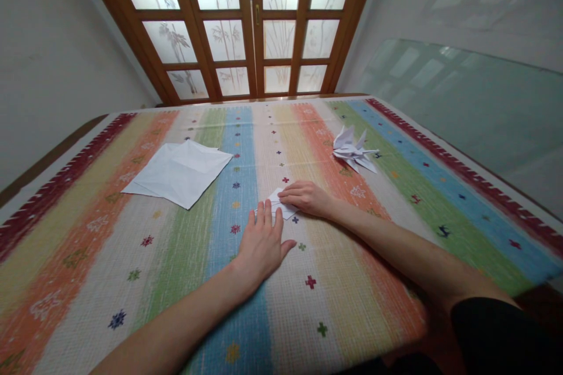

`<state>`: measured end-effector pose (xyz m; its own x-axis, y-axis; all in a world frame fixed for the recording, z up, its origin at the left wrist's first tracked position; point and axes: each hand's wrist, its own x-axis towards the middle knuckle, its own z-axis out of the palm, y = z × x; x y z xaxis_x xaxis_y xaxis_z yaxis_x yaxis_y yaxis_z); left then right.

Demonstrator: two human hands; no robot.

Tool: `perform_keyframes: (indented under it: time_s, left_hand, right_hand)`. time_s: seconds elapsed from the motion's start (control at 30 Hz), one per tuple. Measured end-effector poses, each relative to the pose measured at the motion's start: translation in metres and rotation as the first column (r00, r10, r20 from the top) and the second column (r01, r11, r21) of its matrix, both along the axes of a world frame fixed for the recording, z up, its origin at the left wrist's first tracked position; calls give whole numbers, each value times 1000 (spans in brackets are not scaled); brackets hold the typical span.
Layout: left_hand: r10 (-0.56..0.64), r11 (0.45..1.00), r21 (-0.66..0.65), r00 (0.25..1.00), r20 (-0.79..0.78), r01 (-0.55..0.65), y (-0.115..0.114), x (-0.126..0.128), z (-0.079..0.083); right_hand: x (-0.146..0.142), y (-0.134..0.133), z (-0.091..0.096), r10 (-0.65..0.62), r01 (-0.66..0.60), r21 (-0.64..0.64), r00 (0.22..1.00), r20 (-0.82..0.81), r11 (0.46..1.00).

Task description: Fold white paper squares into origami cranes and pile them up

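Black sleeve (497, 337) | hands (261, 243) (309, 198) on folded paper (288, 211) | striped tablecloth (176, 281) | glazed doors (253, 41)

Single head cam, above near side of table (185, 281), facing forward and down. Left hand (263, 243) and right hand (310, 196) close, mid-frame; doors (244, 17) far, up top.

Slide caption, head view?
Left hand and right hand at a small folded white paper piece on a colourful striped cloth; flat white paper sheets left, spiky white origami right.
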<state>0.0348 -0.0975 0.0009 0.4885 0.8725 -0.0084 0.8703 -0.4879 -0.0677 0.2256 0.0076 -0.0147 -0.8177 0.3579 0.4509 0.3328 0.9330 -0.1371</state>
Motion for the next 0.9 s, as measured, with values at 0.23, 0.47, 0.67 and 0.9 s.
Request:
perform_keyframes:
  time_s: [0.23, 0.47, 0.67, 0.9]
  left_hand:
    - [-9, 999, 53, 1000, 11, 9, 1, -2, -1]
    - [-19, 999, 42, 1000, -14, 20, 0, -1, 4]
    - [-290, 957, 25, 953, 89, 289, 26, -15, 9]
    - [-386, 922, 37, 916, 105, 385, 48, -22, 8]
  right_hand:
    - [2, -6, 3, -28, 40, -118, 995, 98, 992]
    - [17, -17, -4, -124, 121, -155, 992, -8, 980]
    - [26, -22, -8, -380, 224, -510, 897, -227, 831]
    - [34, -18, -1, -682, 320, -657, 602, -416, 683]
